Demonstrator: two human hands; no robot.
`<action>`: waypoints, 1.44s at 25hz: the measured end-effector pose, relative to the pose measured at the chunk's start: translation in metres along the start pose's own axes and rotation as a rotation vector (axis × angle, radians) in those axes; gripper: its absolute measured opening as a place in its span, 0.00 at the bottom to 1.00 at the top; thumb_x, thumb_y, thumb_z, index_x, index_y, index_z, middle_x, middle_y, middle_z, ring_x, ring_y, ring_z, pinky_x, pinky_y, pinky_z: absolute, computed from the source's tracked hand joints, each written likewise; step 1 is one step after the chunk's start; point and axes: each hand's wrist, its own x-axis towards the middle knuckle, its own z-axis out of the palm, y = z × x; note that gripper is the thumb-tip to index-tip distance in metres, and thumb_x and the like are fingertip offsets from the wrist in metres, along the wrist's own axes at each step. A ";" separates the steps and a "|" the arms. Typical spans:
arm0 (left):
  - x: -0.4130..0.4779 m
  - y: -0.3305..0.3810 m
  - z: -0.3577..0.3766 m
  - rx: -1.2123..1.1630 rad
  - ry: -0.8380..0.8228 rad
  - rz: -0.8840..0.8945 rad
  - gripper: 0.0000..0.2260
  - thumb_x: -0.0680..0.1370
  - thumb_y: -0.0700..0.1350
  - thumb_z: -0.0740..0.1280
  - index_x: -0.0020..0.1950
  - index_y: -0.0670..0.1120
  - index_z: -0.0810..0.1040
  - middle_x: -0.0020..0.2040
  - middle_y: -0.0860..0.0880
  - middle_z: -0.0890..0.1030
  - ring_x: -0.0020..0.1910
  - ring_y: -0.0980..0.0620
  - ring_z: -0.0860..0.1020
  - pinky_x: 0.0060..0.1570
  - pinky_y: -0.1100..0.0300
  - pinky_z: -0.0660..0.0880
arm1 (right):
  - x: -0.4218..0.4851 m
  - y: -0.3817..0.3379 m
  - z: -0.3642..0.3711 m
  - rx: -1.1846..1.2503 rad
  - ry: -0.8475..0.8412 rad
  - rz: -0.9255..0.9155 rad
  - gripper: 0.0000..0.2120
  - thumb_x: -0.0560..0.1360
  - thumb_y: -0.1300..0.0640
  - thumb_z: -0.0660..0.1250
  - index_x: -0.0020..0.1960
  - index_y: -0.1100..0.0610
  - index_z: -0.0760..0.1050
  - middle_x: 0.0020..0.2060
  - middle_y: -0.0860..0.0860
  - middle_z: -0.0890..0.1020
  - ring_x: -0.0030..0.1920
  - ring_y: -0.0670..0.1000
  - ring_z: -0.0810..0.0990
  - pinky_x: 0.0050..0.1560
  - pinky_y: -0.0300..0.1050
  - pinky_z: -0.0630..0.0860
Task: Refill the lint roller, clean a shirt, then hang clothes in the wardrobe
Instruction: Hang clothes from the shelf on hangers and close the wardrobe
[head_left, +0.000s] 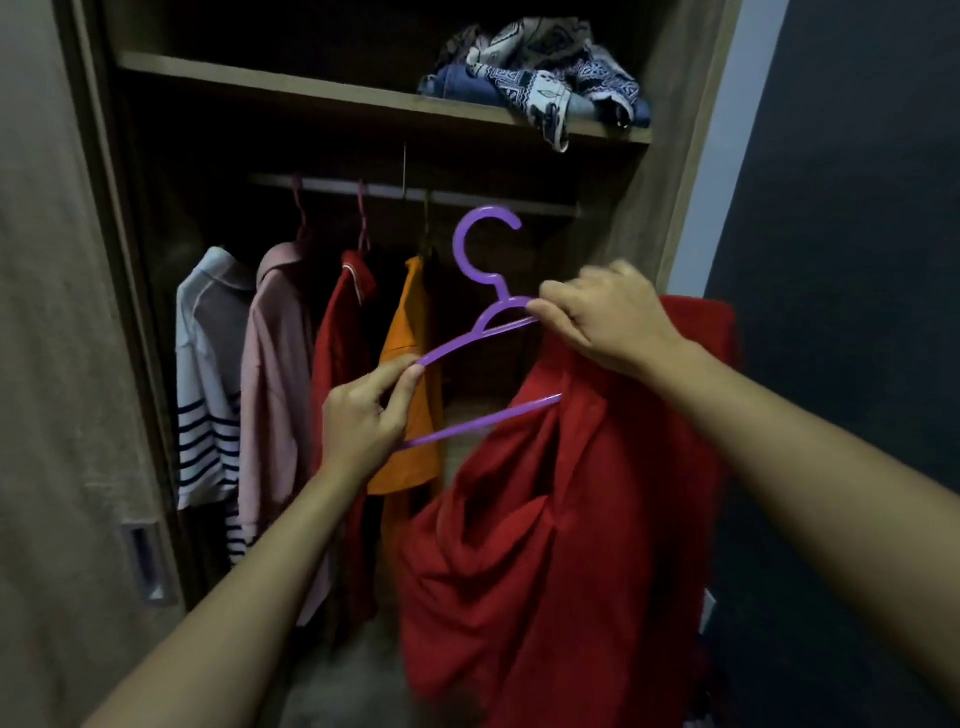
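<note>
I hold a purple plastic hanger (483, 322) in front of the open wardrobe, hook up. My left hand (369, 415) pinches the hanger's left shoulder end. My right hand (608, 317) grips the hanger's right side together with a red shirt (566, 519). The shirt hangs bunched from the hanger's right half and covers it; the left half and bottom bar are bare. The hook sits just below and in front of the wardrobe rail (415, 195), not on it.
On the rail hang a striped white shirt (208, 374), a pink shirt (275, 384), a red garment (343, 332) and an orange one (410, 364). Folded clothes (540, 78) lie on the shelf above. A sliding door (67, 364) stands left, a dark wall (841, 260) right.
</note>
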 end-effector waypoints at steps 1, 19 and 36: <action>0.001 0.008 0.003 0.127 0.039 0.026 0.13 0.77 0.50 0.63 0.56 0.47 0.81 0.46 0.46 0.84 0.42 0.46 0.81 0.41 0.53 0.74 | -0.004 0.004 0.001 0.006 -0.017 0.020 0.22 0.79 0.41 0.50 0.43 0.54 0.75 0.38 0.55 0.83 0.42 0.60 0.81 0.37 0.47 0.66; -0.009 -0.016 0.030 -0.079 -1.121 -0.449 0.31 0.69 0.27 0.66 0.71 0.42 0.68 0.70 0.45 0.70 0.63 0.53 0.70 0.59 0.67 0.66 | -0.112 0.066 0.006 -0.058 -0.044 0.121 0.30 0.75 0.39 0.47 0.32 0.56 0.77 0.29 0.55 0.82 0.29 0.59 0.82 0.27 0.45 0.72; 0.041 0.032 -0.013 -0.026 -0.497 -0.009 0.08 0.73 0.56 0.69 0.38 0.55 0.74 0.31 0.52 0.74 0.30 0.62 0.71 0.34 0.59 0.65 | -0.092 0.054 0.014 0.360 0.052 0.458 0.23 0.76 0.37 0.55 0.30 0.52 0.63 0.22 0.46 0.65 0.32 0.59 0.76 0.32 0.45 0.61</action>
